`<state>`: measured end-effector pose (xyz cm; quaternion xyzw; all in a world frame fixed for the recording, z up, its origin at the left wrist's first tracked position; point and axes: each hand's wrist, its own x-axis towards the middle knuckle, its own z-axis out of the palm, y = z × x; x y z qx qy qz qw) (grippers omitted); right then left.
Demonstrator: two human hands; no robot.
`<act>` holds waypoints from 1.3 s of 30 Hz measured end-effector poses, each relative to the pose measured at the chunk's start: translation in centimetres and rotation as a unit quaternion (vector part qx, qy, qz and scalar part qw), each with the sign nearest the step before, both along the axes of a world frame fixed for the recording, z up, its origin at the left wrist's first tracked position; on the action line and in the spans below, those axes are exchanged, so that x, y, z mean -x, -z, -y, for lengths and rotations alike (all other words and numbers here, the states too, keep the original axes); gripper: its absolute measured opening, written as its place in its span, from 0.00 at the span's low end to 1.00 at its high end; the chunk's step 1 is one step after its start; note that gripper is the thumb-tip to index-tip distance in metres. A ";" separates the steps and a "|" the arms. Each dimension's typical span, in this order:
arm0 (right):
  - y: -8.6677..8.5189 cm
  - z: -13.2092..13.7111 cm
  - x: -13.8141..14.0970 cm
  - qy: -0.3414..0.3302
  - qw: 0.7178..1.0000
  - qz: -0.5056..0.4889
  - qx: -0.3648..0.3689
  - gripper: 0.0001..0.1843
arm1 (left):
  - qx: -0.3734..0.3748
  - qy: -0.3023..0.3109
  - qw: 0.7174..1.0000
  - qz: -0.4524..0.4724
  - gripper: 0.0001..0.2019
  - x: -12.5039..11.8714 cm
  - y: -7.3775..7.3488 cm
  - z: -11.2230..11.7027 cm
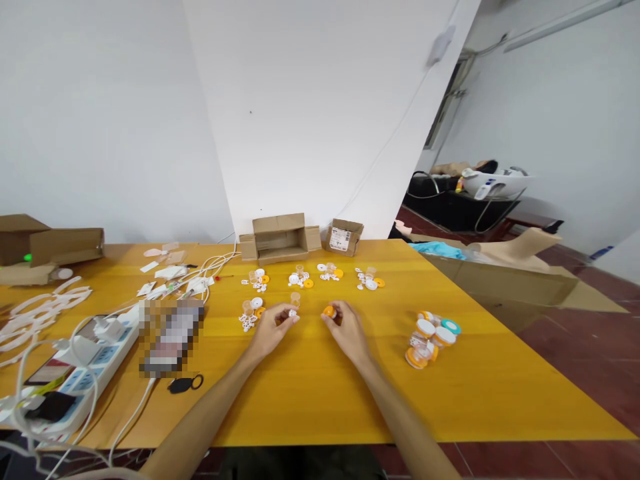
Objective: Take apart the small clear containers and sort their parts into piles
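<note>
2 hands (273,328) (346,327) w/ pcs (293,313) (329,311), yel tbl (320,393), wht walls (310,127), red tile flr (565,327)

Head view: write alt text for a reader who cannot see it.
A person's left hand pinches a small white piece and the right hand a small orange piece above a wooden table. Around and beyond them lie see-through cups with white and orange discs; lidded jars are grouped at right, and a cable-laden power strip lies at left.
</note>
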<state>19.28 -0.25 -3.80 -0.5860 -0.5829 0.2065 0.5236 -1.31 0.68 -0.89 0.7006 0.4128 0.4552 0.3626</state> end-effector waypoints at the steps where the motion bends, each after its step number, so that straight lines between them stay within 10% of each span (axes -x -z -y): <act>1: 0.1 -0.1 -0.2 0.009 1.000 0.001 -0.005 0.08 | -0.007 0.000 1.000 -0.002 0.13 0.0 0.0 0.0; 13: 0.0 0.3 -0.1 0.066 0.989 0.078 -0.106 0.12 | 0.015 0.007 1.000 -0.002 0.13 0.0 0.0 0.0; 23: -2.5 2.3 3.3 -0.250 0.967 -0.035 0.045 0.21 | 0.039 0.051 0.998 0.014 0.15 -0.6 -0.6 1.1; 39: -1.8 1.8 2.8 -0.210 0.976 0.024 0.054 0.29 | 0.063 0.119 0.990 0.036 0.16 -0.7 -0.6 1.0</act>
